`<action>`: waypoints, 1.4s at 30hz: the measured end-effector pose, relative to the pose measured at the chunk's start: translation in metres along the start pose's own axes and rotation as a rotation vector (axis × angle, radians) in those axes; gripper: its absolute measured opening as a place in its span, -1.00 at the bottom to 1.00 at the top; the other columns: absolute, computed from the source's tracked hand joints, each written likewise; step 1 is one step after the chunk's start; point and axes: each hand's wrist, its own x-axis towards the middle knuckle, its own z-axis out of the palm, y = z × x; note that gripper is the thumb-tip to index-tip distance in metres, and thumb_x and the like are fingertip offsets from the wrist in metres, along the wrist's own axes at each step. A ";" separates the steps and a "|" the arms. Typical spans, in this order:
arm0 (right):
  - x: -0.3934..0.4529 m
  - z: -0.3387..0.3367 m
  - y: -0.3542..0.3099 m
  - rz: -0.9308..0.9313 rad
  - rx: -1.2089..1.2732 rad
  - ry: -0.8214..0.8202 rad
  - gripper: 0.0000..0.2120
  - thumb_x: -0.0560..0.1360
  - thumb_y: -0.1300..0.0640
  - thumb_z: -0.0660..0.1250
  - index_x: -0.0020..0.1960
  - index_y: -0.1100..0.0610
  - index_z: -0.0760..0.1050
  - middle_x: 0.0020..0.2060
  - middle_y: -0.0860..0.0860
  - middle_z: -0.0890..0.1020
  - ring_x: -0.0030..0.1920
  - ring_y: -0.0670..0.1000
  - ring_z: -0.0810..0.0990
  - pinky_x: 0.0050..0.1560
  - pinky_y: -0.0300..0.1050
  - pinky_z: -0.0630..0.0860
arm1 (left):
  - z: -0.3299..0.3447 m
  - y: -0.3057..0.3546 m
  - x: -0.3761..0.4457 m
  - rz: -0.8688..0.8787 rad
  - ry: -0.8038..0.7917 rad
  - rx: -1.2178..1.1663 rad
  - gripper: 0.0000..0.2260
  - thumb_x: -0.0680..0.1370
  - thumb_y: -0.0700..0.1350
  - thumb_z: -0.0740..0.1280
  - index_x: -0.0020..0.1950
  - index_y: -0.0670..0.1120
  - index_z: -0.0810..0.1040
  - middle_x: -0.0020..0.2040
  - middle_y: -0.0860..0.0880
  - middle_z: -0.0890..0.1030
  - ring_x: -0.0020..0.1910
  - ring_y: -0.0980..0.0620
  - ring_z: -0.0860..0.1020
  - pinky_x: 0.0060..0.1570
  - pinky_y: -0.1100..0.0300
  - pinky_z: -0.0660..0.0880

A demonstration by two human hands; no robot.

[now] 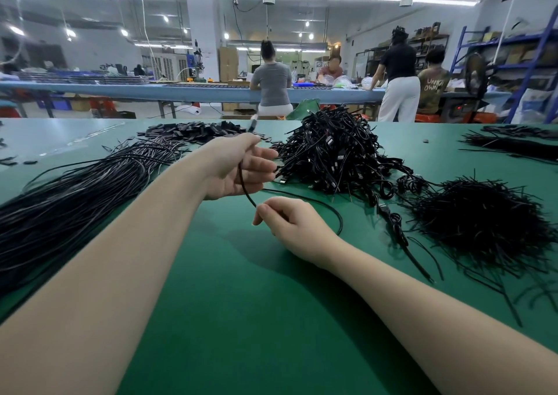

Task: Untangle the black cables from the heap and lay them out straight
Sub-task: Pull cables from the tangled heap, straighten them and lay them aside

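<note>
A tangled heap of black cables [335, 150] lies on the green table [229, 304] just right of centre. My left hand [238, 168] is raised beside the heap and pinches one black cable [245, 188] near its connector end, which sticks up above the fingers. The same cable runs down to my right hand [290, 222], which grips it lower and rests near the table. Behind the right hand the cable curves in a loop over the mat. A long bundle of straightened black cables [75, 195] lies at the left.
A pile of short black ties [483, 219] lies at the right, with another dark bundle [513, 144] at the far right. Small black parts [196, 130] are heaped at the back. Several people stand at a long blue bench [151, 91] beyond.
</note>
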 end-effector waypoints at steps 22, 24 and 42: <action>0.018 -0.017 -0.027 0.151 0.084 0.237 -0.75 0.61 0.04 0.17 -0.18 0.11 0.49 -0.46 -0.06 0.45 -0.46 -0.03 0.38 -0.37 -0.16 0.31 | -0.004 -0.014 0.007 0.046 0.093 0.699 -0.49 0.67 0.15 -0.09 0.35 -0.13 0.43 0.35 -0.11 0.45 0.29 -0.02 0.39 0.24 0.09 0.25; 0.015 -0.011 -0.030 0.157 0.282 0.051 -0.72 0.63 0.04 0.14 -0.19 0.06 0.51 -0.54 -0.13 0.38 -0.55 -0.08 0.33 -0.45 -0.22 0.28 | -0.006 -0.009 0.010 0.198 0.276 0.420 -0.47 0.68 0.14 -0.10 0.49 -0.16 0.27 0.43 -0.11 0.40 0.36 -0.04 0.37 0.30 0.11 0.24; 0.023 -0.038 -0.034 -0.023 -0.028 0.465 -0.66 0.59 0.02 0.22 -0.28 0.12 0.60 -0.59 -0.23 0.46 -0.51 -0.25 0.39 -0.46 -0.39 0.24 | 0.015 0.005 -0.008 0.110 -0.058 0.467 -0.54 0.69 0.06 -0.02 0.21 -0.16 0.57 0.18 -0.11 0.63 0.15 0.03 0.59 0.05 0.26 0.48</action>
